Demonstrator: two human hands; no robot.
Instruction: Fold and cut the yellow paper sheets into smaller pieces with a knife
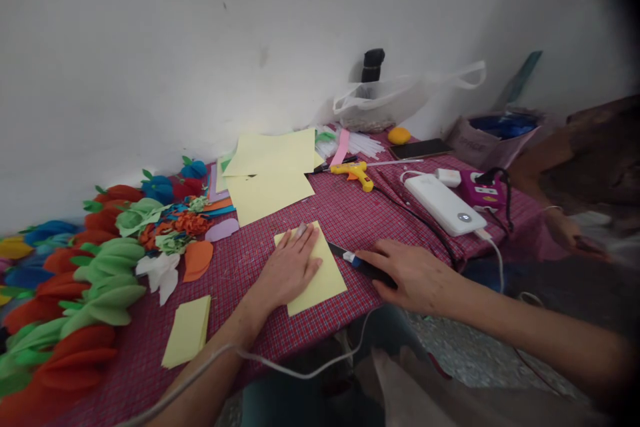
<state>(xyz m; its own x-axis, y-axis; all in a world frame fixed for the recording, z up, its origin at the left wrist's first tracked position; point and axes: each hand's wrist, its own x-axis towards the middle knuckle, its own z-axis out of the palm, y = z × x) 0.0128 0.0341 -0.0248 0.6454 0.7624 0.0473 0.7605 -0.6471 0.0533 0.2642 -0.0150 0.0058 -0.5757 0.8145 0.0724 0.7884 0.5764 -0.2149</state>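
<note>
My left hand [290, 263] lies flat, fingers stretched, on a folded-looking sheet of pale yellow paper [327, 273] near the table's front edge. In my right hand [407, 273] is a utility knife [373, 271] with a black and blue handle. Its dark blade points left and meets the paper's right edge. Left of my left forearm lies a small stack of yellow paper pieces [187, 332]. Larger yellow sheets [273, 177] lie farther back, overlapping one another.
Red, green and blue paper flowers [90, 280] crowd the table's left side. A yellow glue gun [355, 172], white power bank [443, 203], black phone [421, 149] and purple power strip [481, 190] are to the right. A white cable [300, 373] crosses my left forearm. Another person's hand [575, 233] is at far right.
</note>
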